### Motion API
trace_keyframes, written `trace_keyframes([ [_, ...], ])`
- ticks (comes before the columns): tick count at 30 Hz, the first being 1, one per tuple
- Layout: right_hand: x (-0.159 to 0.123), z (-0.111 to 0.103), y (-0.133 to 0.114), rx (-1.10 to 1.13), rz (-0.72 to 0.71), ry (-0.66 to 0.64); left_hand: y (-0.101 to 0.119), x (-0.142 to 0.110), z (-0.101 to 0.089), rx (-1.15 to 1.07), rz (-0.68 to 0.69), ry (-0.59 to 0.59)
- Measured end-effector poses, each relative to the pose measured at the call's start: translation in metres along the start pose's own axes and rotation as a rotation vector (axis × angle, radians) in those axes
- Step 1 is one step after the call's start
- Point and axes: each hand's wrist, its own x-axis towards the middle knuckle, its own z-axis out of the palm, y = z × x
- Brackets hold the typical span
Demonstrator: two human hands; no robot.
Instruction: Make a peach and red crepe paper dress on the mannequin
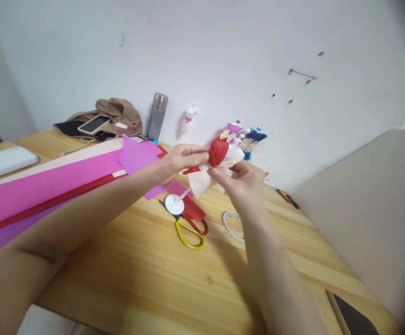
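Above the table I hold a red-and-white crepe paper piece [218, 152], with a rounded red part on top and pale paper spreading below. My left hand [183, 159] pinches its left side near the red part. From the right, my right hand [246, 179] grips the pale paper, thumb in front and the other fingers partly hidden behind. A white disc on a thin stem [174, 204] shows below; whether it joins the held piece I cannot tell. Scissors [190, 235] with one yellow and one red handle lie beneath, beside red paper scraps [194, 209].
Pink, red and purple paper sheets [66, 179] cover the left of the table. Behind stand a grey flask [157, 116], a small white figure [189, 114] and decorated figures with paper fans [250, 142]. A white ring [230, 228] and a phone [352, 314] lie to the right.
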Motion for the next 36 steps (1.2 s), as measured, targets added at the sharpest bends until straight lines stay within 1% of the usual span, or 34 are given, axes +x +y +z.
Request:
trace_keyframes([
  [2,0.001,0.001,0.002,-0.008,0.018,0.037,-0.002,0.002,-0.004,0.048,-0.027,-0.040],
  [6,0.000,0.002,0.002,0.001,0.062,0.078,-0.003,0.003,-0.001,0.109,-0.079,-0.001],
  [9,-0.005,0.000,-0.005,0.025,0.095,0.051,0.001,0.002,0.004,0.088,-0.089,0.021],
  [12,-0.008,-0.003,-0.011,0.111,0.109,0.022,0.004,0.001,0.005,0.047,-0.095,0.081],
  [15,-0.007,-0.007,-0.010,0.147,0.087,0.020,0.001,0.002,0.004,0.030,-0.101,0.127],
  [20,0.000,-0.018,-0.001,0.077,0.003,0.069,-0.004,0.001,0.008,0.005,-0.177,0.205],
  [22,0.002,-0.022,0.002,0.056,-0.036,0.073,-0.004,0.001,0.011,-0.006,-0.191,0.209],
  [24,0.003,-0.024,0.004,0.044,-0.046,0.072,-0.004,0.001,0.013,-0.006,-0.201,0.200],
  [26,0.002,-0.023,0.004,0.040,-0.045,0.077,-0.004,0.000,0.015,0.018,-0.206,0.199],
  [30,-0.003,-0.016,0.000,0.016,-0.038,0.104,-0.007,-0.001,0.017,0.092,-0.212,0.235],
  [36,-0.005,-0.009,-0.005,0.057,0.033,0.099,-0.008,-0.004,0.022,0.115,-0.225,0.234],
])
